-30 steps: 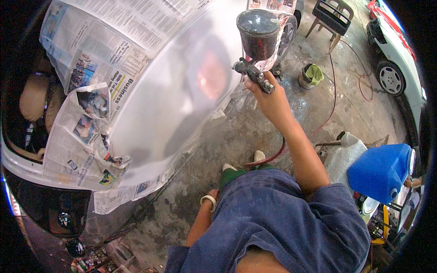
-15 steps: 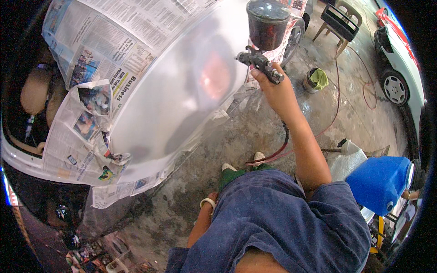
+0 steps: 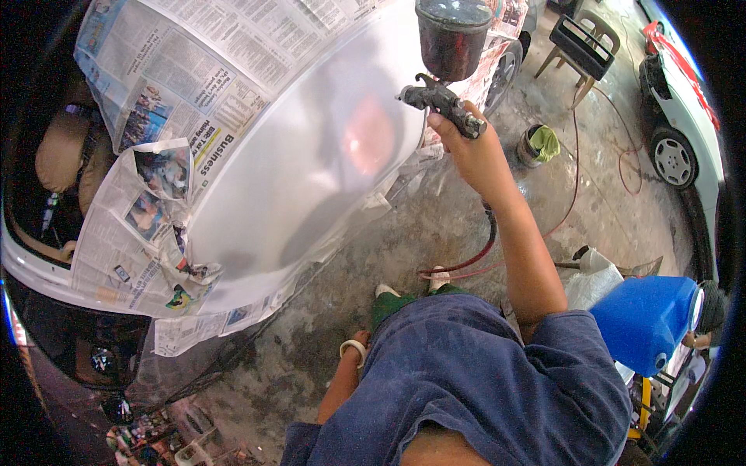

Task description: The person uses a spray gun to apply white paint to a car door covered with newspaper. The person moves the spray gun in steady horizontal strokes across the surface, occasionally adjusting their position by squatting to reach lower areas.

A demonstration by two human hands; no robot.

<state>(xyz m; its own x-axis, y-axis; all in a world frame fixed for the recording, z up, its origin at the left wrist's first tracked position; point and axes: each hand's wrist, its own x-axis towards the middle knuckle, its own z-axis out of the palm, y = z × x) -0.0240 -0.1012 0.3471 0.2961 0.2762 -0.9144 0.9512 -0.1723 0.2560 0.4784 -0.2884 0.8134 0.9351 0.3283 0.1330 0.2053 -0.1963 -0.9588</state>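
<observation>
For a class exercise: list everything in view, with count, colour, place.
spray gun: 1, dark, top centre
cup: 1, dark, on spray gun
car body: 1, whitish, left
newspapers: several, mixed, on car body
hoses: count unclear, reddish, floor
bucket: 1, dark, floor
cloth: 1, green, in bucket
chair: 1, beige, upper right
frame: 1, black, on chair
second car: 1, white, right
container: 1, blue, lower right
shirt: 1, navy, worn
right hand: 1, bare, holding spray gun
left hand: 1, bare, beside shirt
</observation>
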